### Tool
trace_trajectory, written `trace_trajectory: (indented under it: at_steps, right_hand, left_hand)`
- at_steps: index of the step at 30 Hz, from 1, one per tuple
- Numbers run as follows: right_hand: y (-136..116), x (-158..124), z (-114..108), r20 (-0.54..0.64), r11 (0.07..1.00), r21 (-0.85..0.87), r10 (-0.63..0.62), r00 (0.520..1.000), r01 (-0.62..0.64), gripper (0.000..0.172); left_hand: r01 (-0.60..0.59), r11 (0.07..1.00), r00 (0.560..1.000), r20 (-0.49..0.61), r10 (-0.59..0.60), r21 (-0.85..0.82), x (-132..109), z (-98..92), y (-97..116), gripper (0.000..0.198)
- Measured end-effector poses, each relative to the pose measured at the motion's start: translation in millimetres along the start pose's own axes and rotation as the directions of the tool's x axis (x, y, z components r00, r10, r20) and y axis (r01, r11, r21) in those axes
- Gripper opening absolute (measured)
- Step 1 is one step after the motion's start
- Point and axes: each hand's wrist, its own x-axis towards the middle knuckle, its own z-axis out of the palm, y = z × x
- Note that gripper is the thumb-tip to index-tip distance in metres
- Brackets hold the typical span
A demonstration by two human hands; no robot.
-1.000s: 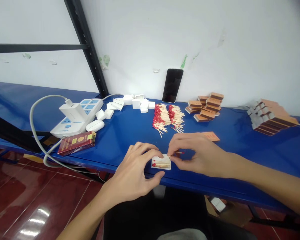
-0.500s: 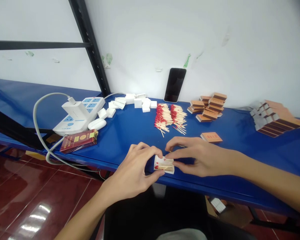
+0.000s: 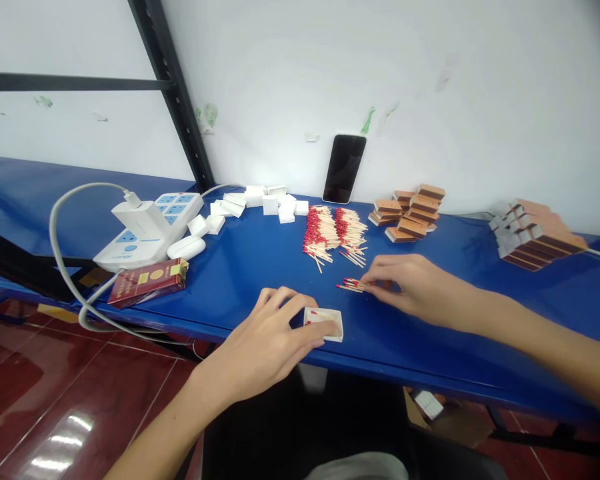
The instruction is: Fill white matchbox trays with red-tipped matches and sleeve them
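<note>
At the front edge of the table (image 3: pixel 250 267), our left hand (image 3: pixel 265 337) grips the tray (image 3: pixel 325 325). Our right hand (image 3: pixel 413 287) pinches matches (image 3: pixel 351 287); we keep them parallel, heads aligned.

Shallow white tray (image 3: pixel 326 315), loose matches (image 3: pixel 353 287) nearby

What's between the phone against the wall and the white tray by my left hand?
Head view: the pile of red-tipped matches lies on the blue table between the phone and the white tray.
</note>
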Motion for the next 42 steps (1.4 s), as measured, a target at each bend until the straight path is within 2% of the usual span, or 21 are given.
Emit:
trace_trajectory:
  at_steps: [6, 13, 15, 17, 21, 26, 30, 34, 40, 42]
  right_hand:
    - [-14.4, 8.2, 5.1, 0.042, 0.999, -0.049, 0.015, 0.999, -0.013, 0.021]
    - [-15.1, 28.9, 5.9, 0.116, 0.995, -0.092, 0.035, 0.993, -0.024, 0.021]
    - [-18.2, 30.7, 1.5, 0.161, 0.995, -0.096, 0.053, 0.985, -0.038, 0.02]
    - [-26.2, 29.5, -5.8, 0.186, 0.997, -0.068, 0.048, 0.981, -0.036, 0.017]
    - [-51.8, 24.8, -17.4, 0.149, 0.997, 0.073, -0.04, 0.988, 0.029, 0.01]
    - [-71.9, 29.5, -6.7, 0.198, 0.976, 0.111, -0.206, 0.958, 0.187, 0.018]
    - [-70.3, 30.6, 6.1, 0.131, 0.972, -0.001, -0.235, 0.963, 0.237, 0.015]
    - [-63.0, 24.3, 15.1, 0.068, 0.969, -0.099, -0.221, 0.973, 0.227, 0.016]
    - [-60.5, 21.6, 22.6, 0.048, 0.977, 0.113, -0.189, 0.981, 0.182, 0.019]
    - [-62.7, 21.5, 23.4, 0.03, 0.979, 0.137, -0.158, 0.987, 0.153, 0.022]
  left_hand:
    - [0.019, 0.996, 0.998, -0.063, -0.024, -0.084, -1.0, 5.5, -2.8, 0.033]
    - [0.005, 0.992, 0.993, -0.115, -0.02, -0.127, -2.3, 8.7, -3.3, 0.018]
    - [0.034, 0.988, 0.992, -0.119, -0.052, -0.151, -2.6, 9.0, -2.6, 0.02]
    - [0.1, 0.978, 0.983, -0.131, -0.125, -0.181, -3.0, 9.9, -1.9, 0.031]
    - [0.204, 0.954, 0.958, -0.155, -0.241, -0.222, -3.4, 13.5, -1.1, 0.052]
    - [0.16, 0.952, 0.951, -0.218, -0.22, -0.261, -2.6, 15.4, -2.0, 0.037]
    - [0.146, 0.943, 0.932, -0.278, -0.232, -0.299, -2.8, 15.9, -3.4, 0.033]
    - [0.139, 0.941, 0.923, -0.303, -0.236, -0.31, -2.8, 17.3, -3.6, 0.033]
    - [0.096, 0.945, 0.928, -0.315, -0.199, -0.314, -2.7, 17.8, -3.6, 0.026]
    - [0.078, 0.947, 0.928, -0.325, -0.184, -0.312, -2.7, 17.9, -4.3, 0.022]
